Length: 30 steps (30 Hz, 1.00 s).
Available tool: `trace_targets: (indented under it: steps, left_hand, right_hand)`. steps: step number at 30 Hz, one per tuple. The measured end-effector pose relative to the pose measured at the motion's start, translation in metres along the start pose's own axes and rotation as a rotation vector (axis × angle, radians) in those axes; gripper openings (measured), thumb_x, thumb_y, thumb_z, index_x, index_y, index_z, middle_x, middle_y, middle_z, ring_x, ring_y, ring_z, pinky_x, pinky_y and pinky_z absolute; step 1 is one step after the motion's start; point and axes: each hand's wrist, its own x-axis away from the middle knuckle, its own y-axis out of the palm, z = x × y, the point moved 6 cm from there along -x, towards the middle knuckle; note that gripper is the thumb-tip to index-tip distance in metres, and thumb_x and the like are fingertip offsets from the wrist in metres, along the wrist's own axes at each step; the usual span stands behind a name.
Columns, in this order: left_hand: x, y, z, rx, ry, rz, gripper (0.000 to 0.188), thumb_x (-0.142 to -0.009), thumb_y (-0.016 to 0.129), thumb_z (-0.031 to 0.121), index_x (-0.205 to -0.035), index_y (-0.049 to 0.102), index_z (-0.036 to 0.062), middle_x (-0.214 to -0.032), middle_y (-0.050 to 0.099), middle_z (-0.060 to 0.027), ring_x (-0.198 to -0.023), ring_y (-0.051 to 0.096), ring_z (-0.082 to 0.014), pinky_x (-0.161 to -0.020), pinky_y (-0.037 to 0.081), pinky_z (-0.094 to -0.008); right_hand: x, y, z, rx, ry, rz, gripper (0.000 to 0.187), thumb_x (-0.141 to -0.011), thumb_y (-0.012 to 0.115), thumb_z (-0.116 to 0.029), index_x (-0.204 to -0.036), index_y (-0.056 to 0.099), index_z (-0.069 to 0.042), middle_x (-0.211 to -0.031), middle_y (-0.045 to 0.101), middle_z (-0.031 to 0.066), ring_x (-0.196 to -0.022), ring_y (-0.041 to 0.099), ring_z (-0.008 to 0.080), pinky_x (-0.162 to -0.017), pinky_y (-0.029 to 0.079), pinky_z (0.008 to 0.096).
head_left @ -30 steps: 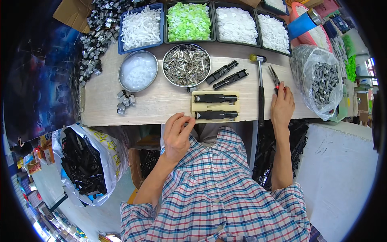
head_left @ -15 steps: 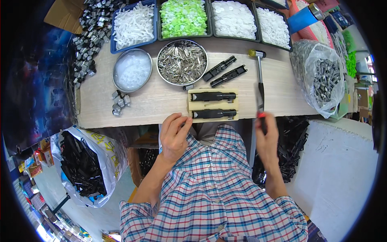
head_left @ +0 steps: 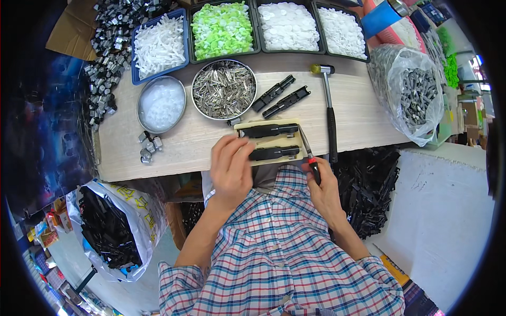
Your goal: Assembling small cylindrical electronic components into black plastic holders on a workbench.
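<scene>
A pale wooden jig block [head_left: 298,138] sits at the table's near edge and carries two long black plastic parts [head_left: 269,130], one behind the other. My left hand [head_left: 230,166] rests at the block's left end, fingers spread on the nearer black part [head_left: 274,153]. My right hand [head_left: 321,184] is at the block's right side, closed on red-handled pliers [head_left: 309,156] whose jaws point up toward the block.
A hammer [head_left: 329,113] lies right of the block, two loose black parts [head_left: 279,97] behind it. A round tin of metal pins [head_left: 224,89], a bowl of clear pieces [head_left: 161,104], trays of white and green parts [head_left: 222,29], and a bag of metal pieces [head_left: 416,92] fill the table.
My right hand took the pliers from the table's right side and brought them in to the block's right edge. My left hand moved up onto the nearer black part.
</scene>
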Motion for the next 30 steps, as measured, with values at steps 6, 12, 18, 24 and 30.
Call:
trace_targets:
  steps: [6,12,18,24,30]
  left_hand:
    - [-0.048,0.045,0.011,0.036,0.124,-0.207,0.051,-0.073,0.077,0.002,-0.122,0.065,0.0012,-0.104,0.066,-0.0132,-0.100,0.063,-0.0344,-0.086,0.052,-0.0421]
    - [-0.047,0.033,0.018,-0.007,0.280,-0.253,0.049,-0.074,0.076,0.003,-0.121,0.064,-0.0002,-0.090,0.064,-0.0105,-0.079,0.065,-0.0274,-0.069,0.053,-0.0386]
    - [-0.016,0.011,0.028,-0.238,0.310,-0.448,0.033,-0.077,0.078,0.013,-0.102,0.063,-0.0031,-0.072,0.062,-0.0077,-0.057,0.063,-0.0222,-0.051,0.050,-0.0323]
    - [0.016,0.003,0.018,-0.176,0.209,-0.583,0.026,-0.086,0.075,0.020,-0.095,0.065,-0.0013,-0.062,0.060,-0.0083,-0.051,0.062,-0.0223,-0.048,0.048,-0.0315]
    - [0.031,0.011,0.003,0.683,-0.578,-0.965,0.018,-0.096,0.068,0.017,-0.099,0.068,-0.0005,-0.064,0.064,-0.0049,-0.056,0.063,-0.0119,-0.052,0.048,-0.0274]
  right_hand:
    - [0.001,-0.007,-0.026,0.174,-0.254,0.103,0.026,-0.092,0.057,0.007,-0.118,0.060,0.006,-0.118,0.058,0.0166,-0.093,0.065,0.0267,-0.077,0.052,0.0326]
    - [0.006,-0.012,-0.044,0.364,-0.439,0.090,0.046,-0.070,0.061,0.016,-0.115,0.058,0.006,-0.125,0.054,0.0249,-0.107,0.060,0.0446,-0.092,0.052,0.0432]
    - [0.015,-0.005,-0.038,0.249,-0.487,-0.193,0.053,-0.060,0.061,0.019,-0.111,0.057,0.005,-0.125,0.053,0.0237,-0.110,0.059,0.0440,-0.094,0.053,0.0445]
    - [0.023,0.011,-0.015,0.233,-0.460,-0.451,0.055,-0.060,0.066,0.017,-0.112,0.056,0.004,-0.126,0.052,0.0220,-0.112,0.059,0.0432,-0.095,0.054,0.0430]
    - [0.025,0.016,-0.015,0.204,-0.457,-0.563,0.056,-0.061,0.067,0.014,-0.116,0.055,0.006,-0.134,0.051,0.0222,-0.124,0.053,0.0423,-0.103,0.049,0.0431]
